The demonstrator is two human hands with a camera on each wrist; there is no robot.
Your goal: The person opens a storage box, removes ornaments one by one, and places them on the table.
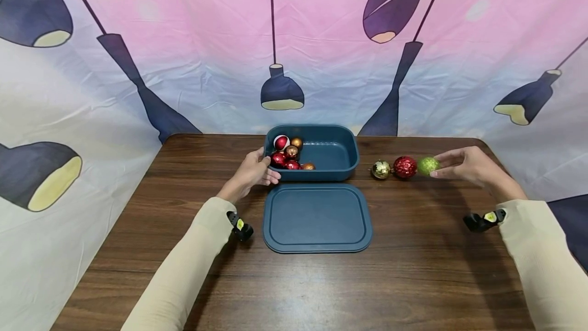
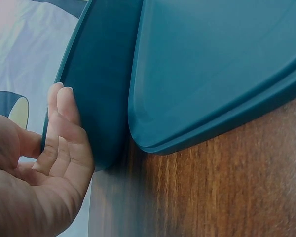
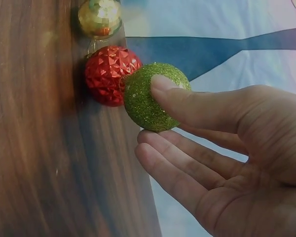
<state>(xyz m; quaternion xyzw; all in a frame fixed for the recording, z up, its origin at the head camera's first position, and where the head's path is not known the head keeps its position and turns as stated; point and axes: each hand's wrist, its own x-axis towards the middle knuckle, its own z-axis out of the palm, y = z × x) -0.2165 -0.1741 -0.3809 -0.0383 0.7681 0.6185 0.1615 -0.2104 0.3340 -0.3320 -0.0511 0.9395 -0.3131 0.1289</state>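
My left hand (image 1: 251,170) grips the front left corner of a dark teal plastic box (image 1: 328,174), thumb at the rim and fingers along the outer wall. Several red, copper and gold bauble ornaments (image 1: 291,152) lie in the box's left half. On the right, my right hand (image 1: 464,166) pinches a green glitter bauble (image 3: 153,98) between thumb and fingers. Directly left of it sits a red faceted bauble (image 3: 111,74), and beyond that a shiny gold bauble (image 3: 99,19). From the head view I cannot tell whether the green bauble touches the red one.
A flat teal lid (image 1: 318,218) lies on the wooden table (image 1: 321,290) just in front of the box. Behind the table's back edge hangs a patterned cloth (image 1: 220,91), close to the back of the box.
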